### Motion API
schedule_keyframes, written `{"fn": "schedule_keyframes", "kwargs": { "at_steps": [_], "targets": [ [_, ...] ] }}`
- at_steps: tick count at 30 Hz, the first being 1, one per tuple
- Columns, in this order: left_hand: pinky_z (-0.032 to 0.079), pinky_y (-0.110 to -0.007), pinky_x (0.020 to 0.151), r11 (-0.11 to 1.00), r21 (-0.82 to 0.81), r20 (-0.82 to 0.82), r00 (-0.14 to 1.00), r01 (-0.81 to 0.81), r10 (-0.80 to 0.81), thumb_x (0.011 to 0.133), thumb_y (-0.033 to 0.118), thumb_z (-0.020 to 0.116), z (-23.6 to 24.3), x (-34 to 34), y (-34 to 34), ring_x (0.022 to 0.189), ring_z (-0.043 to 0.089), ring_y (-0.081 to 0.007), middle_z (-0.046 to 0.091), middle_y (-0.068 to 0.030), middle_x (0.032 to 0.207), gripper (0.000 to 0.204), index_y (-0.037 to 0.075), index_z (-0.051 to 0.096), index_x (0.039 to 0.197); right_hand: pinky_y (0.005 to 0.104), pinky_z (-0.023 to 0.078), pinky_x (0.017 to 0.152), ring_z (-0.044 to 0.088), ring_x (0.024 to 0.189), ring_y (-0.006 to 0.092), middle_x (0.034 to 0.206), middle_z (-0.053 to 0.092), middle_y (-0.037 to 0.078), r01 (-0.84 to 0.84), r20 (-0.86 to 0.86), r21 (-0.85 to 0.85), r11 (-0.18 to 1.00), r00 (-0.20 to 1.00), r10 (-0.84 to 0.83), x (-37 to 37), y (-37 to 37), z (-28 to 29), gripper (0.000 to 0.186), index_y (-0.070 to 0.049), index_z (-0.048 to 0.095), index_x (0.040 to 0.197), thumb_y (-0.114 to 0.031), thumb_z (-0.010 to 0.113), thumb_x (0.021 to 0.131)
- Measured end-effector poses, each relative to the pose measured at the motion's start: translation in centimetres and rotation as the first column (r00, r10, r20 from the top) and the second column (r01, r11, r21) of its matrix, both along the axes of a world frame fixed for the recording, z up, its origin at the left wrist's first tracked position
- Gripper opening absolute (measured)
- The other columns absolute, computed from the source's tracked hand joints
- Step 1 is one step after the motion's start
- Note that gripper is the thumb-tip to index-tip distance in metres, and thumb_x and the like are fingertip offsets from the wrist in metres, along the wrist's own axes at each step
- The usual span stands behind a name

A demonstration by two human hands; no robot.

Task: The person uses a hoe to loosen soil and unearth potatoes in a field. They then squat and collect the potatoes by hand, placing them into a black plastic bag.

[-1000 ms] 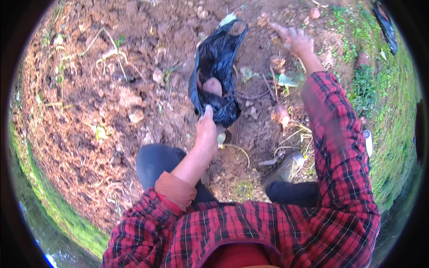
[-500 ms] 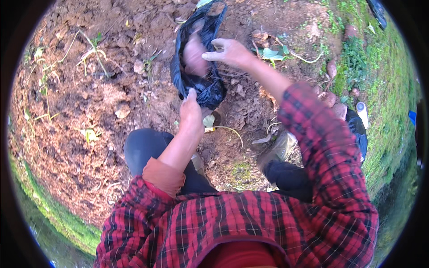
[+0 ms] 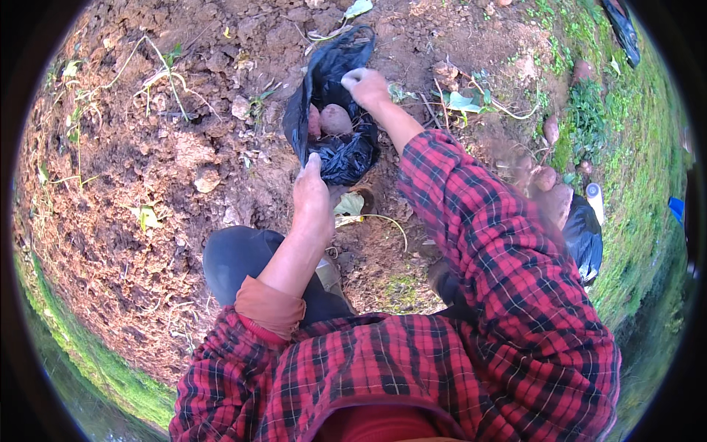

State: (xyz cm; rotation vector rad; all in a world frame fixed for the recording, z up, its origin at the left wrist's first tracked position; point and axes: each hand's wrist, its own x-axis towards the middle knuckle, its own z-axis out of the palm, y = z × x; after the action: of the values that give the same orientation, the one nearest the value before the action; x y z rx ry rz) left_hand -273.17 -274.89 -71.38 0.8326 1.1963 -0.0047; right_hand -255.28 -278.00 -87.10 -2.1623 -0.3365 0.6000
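A black plastic bag (image 3: 347,158) lies on the soil in front of me with its mouth held wide. Inside it rest two reddish, round sweet potatoes (image 3: 336,119), side by side. My left hand (image 3: 312,193) pinches the bag's near left edge between thumb and fingers. At the bag's right edge is my right hand (image 3: 367,88), its fingers curled closed on the plastic; the fingertips are partly hidden. No sweet potato shows in either hand.
More sweet potatoes (image 3: 545,178) lie to the right, beside another black bag (image 3: 584,239) and a pale cylindrical container (image 3: 595,200). Cut vines (image 3: 163,77) and leaves lie scattered on clumpy brown soil. Grass borders the right side. A further black bag (image 3: 622,31) is at the far right.
The blurred pinkish sweet potato dropping into the bag now lies still inside. My right hand has gone from open beside the bag's mouth to closed on its right edge. My left hand keeps its hold.
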Motion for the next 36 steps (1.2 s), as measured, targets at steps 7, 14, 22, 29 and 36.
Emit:
{"fn": "schedule_keyframes", "kwargs": {
  "at_steps": [7, 14, 22, 29, 36],
  "targets": [
    [0.046, -0.038, 0.082, 0.972, 0.101, 0.296, 0.939, -0.213, 0.175, 0.092, 0.026, 0.042, -0.8, 2.8, 1.9, 0.088, 0.056, -0.0213, 0.055, -0.0098, 0.099, 0.030, 0.001, 0.049, 0.105, 0.0240, 0.046, 0.069, 0.058, 0.076, 0.0123, 0.083, 0.063, 0.003, 0.581, -0.178, 0.539, 0.609, 0.786, -0.592, 8.2, -5.5, 4.3, 0.019, -0.004, 0.064, 0.085, -0.002, 0.067, 0.067],
    [0.043, -0.028, 0.083, 0.887, 0.403, 0.307, 0.879, 0.225, -0.363, 0.091, 0.032, 0.045, -0.9, 5.0, -1.3, 0.096, 0.053, -0.0142, 0.054, -0.0081, 0.108, 0.043, -0.001, 0.046, 0.118, 0.0292, 0.047, 0.065, 0.061, 0.075, 0.0191, 0.081, 0.064, 0.014, 0.367, 0.355, 0.315, 0.875, 0.809, -0.468, 13.7, -15.6, 12.6, 0.025, -0.001, 0.060, 0.090, -0.022, 0.063, 0.077],
    [0.037, -0.031, 0.065, 0.622, 0.567, -0.024, 0.766, 0.539, -0.642, 0.092, 0.040, 0.037, -1.6, 4.4, -5.1, 0.069, 0.039, -0.0122, 0.047, -0.0034, 0.070, 0.049, -0.006, 0.053, 0.090, 0.0416, 0.047, 0.082, 0.057, 0.098, 0.0283, 0.102, 0.057, 0.015, -0.359, -0.095, -0.688, 0.630, 0.906, 0.413, -1.4, -22.6, 9.8, 0.057, -0.011, 0.048, 0.113, -0.051, 0.061, 0.074],
    [0.037, -0.030, 0.076, 0.842, 0.426, 0.062, 0.918, 0.331, -0.392, 0.094, 0.037, 0.033, -3.2, 3.9, -5.6, 0.079, 0.043, -0.0149, 0.051, -0.0075, 0.082, 0.047, -0.006, 0.051, 0.101, 0.0306, 0.048, 0.057, 0.048, 0.065, 0.0138, 0.086, 0.048, 0.010, 0.030, -0.222, -0.422, 0.906, 0.966, -0.135, -2.1, -24.0, 9.9, 0.034, -0.002, 0.045, 0.099, -0.030, 0.047, 0.080],
    [0.037, -0.031, 0.079, 0.718, 0.554, 0.003, 0.861, 0.422, -0.508, 0.094, 0.035, 0.034, -1.9, 4.1, -5.7, 0.083, 0.046, -0.0189, 0.053, -0.0112, 0.088, 0.045, -0.005, 0.052, 0.103, 0.0362, 0.051, 0.075, 0.062, 0.077, 0.0185, 0.069, 0.059, 0.005, 0.285, -0.187, 0.546, 0.788, 0.958, -0.217, 1.8, -16.5, 16.7, 0.021, -0.006, 0.053, 0.088, -0.026, 0.055, 0.082]
  ]
}}
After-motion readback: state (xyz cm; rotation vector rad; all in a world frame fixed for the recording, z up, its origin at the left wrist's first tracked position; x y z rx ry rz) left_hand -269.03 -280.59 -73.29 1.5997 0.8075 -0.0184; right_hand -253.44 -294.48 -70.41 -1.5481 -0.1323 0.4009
